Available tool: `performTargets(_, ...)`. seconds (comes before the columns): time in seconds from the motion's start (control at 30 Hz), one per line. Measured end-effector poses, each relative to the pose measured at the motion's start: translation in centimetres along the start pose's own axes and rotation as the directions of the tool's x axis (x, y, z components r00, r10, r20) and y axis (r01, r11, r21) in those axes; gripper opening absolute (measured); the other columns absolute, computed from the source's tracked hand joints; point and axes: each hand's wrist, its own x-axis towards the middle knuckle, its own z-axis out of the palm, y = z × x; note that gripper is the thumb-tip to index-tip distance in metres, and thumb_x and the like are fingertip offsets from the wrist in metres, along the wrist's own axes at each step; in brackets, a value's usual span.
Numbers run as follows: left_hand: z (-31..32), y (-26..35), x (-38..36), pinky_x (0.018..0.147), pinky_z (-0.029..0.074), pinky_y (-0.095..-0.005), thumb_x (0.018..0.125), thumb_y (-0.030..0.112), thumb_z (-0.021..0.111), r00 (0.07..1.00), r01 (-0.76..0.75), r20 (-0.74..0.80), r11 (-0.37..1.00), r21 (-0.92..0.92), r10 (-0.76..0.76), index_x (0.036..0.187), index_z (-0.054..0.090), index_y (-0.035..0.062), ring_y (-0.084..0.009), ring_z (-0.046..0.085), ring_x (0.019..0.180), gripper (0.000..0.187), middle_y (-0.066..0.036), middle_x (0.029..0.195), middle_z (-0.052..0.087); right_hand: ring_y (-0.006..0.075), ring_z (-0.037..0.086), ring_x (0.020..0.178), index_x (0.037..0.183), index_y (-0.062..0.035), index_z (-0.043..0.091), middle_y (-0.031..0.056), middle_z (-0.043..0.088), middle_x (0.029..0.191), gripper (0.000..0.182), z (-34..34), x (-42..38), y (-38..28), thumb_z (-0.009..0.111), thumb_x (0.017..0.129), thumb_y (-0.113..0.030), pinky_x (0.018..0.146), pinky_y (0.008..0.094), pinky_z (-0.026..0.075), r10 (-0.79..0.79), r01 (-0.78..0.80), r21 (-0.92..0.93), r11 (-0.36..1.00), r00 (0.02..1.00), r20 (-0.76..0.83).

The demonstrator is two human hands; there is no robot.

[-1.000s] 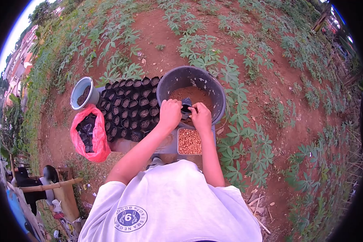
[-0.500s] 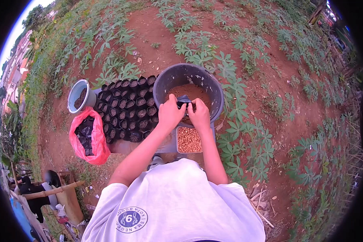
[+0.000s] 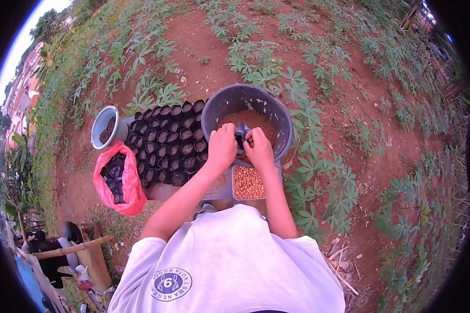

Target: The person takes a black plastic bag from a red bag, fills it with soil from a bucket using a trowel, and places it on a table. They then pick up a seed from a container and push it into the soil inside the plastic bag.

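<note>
A small black plastic planting bag (image 3: 240, 136) is pinched between my two hands, its mouth facing up. My left hand (image 3: 223, 145) grips its left edge, and my right hand (image 3: 259, 148) grips the right edge. Both are over the near side of a large dark tub (image 3: 284, 112) that has reddish-brown soil (image 3: 253, 120) in it. Just below my wrists, a clear square container (image 3: 248, 183) is full of orange-tan seeds or kernels. Left of the tub stand rows of soil-filled black planting bags (image 3: 168, 136).
A pink plastic bag (image 3: 136, 194) with folded black bags lies left of the rows. Behind it, a light-blue bucket (image 3: 122, 131) holds dark soil. All rest on a grey table (image 3: 214, 191). Leafy plants (image 3: 309, 151) grow around it. A person (image 3: 52, 253) is at lower left.
The bag between my fingers has become more open and upright, with its dark mouth showing. My hands have shifted slightly. The view has moved a little.
</note>
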Motion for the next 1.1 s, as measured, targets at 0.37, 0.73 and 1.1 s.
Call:
performTargets(0.37,-2.6,-1.9,-0.8,0.077,0.038,-0.0392,0.073,0.009,0.077,0.989,-0.149,0.005,0.988,0.050,0.149,0.082,0.054,0.0087,-0.0255,0.054,0.087,0.024,-0.006,0.086,0.054,0.0269,0.065,0.075,0.088,0.0011,0.054,0.0131,0.059,0.086,0.017,-0.4,-0.1,0.2,0.069,0.080,0.002,0.070,0.0377,0.053,0.201,-0.199,0.180,0.963,0.980,0.012)
performTargets(0.73,-0.6,-2.5,0.4,0.080,0.039,-0.0388,0.080,0.011,0.070,0.964,-0.254,0.089,0.967,0.032,0.251,0.081,0.063,0.0071,-0.0244,0.058,0.086,0.008,-0.006,0.078,0.058,0.0381,0.065,0.081,0.085,0.0005,0.062,0.0148,0.064,0.087,0.006,0.1,-0.2,-0.2,0.067,0.086,-0.003,0.072,0.0456,0.052,0.066,-0.066,0.002,0.998,0.997,-0.036)
performTargets(1.1,-0.7,-0.9,0.8,0.079,0.039,-0.0434,0.084,0.019,0.068,0.990,0.116,0.088,0.991,-0.058,-0.111,0.092,0.057,0.0060,-0.0308,0.064,0.086,0.018,-0.011,0.084,0.067,0.0400,0.064,0.081,0.092,0.0001,0.059,0.0163,0.062,0.091,0.009,0.6,-0.1,-1.1,0.063,0.090,-0.008,0.072,0.0470,0.052,0.059,-0.083,-0.177,0.981,0.989,-0.137)
